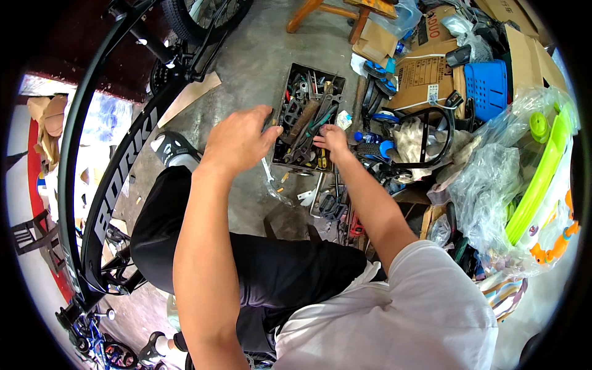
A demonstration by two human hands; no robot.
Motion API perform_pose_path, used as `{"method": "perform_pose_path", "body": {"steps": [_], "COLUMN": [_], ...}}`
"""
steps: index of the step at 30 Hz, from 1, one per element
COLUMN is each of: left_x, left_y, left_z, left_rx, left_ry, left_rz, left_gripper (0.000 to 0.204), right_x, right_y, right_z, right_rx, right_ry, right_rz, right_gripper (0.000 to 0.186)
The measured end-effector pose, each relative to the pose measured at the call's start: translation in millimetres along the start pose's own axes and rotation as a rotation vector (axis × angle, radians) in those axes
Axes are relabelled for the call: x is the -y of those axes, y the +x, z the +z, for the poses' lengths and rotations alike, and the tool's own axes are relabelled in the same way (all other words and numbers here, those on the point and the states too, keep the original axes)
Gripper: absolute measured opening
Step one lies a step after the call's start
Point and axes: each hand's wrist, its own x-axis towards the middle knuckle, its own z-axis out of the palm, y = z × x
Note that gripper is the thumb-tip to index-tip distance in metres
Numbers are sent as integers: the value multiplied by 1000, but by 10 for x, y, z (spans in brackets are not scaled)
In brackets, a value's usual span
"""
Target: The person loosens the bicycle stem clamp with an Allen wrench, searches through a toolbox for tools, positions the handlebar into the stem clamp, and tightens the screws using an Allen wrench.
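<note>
An open dark metal toolbox (341,86) stands on the floor, filled with jumbled wrenches, pliers and other hand tools. My left hand (236,140) hovers by its left side, thumb apart from the stretched fingers, with nothing visible in its grasp. Over the box's right front part is my right hand (333,140), its fingers loosely bent and spread among the tools. Beside its thumb lie teal-green tool handles (325,117); I cannot tell whether the fingers touch them. An open-ended wrench (333,98) lies near the back of the box.
A black bicycle frame (117,166) rises at left, close to my bent knee. Cardboard boxes (422,80), a blue plastic basket (486,86) and clear plastic wrapping (487,185) crowd the right. Loose tools and parts (333,206) lie before the toolbox. A wooden stool (364,12) stands behind.
</note>
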Motion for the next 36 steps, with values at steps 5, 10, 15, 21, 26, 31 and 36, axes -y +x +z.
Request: {"method": "perform_pose_path", "body": {"steps": [5, 10, 15, 21, 26, 31, 36], "left_x": [41, 7, -5, -12, -11, -16, 53], "left_y": [-50, -63, -36, -5, -1, -6, -3], "left_z": [-48, -105, -98, -85, -47, -54, -10], "left_rx": [17, 47, 67, 54, 5, 5, -20], "left_ry": [14, 8, -2, -3, 6, 3, -16], "left_rz": [-53, -48, -55, -43, -23, -26, -17], "left_gripper": [45, 45, 44, 38, 32, 30, 30], "right_x": [259, 220, 218, 298, 267, 276, 299], "right_y": [79, -53, -185, -411, -300, -193, -222], "right_z": [-147, -176, -156, -1, -80, -208, -161], "right_rx": [79, 228, 302, 356, 356, 516, 500], "right_ry": [-514, -440, -432, -526, -633, -572, -488], "right_rz": [-6, -40, -126, -158, -228, -149, -77], "right_gripper": [12, 22, 35, 52, 37, 30, 29]}}
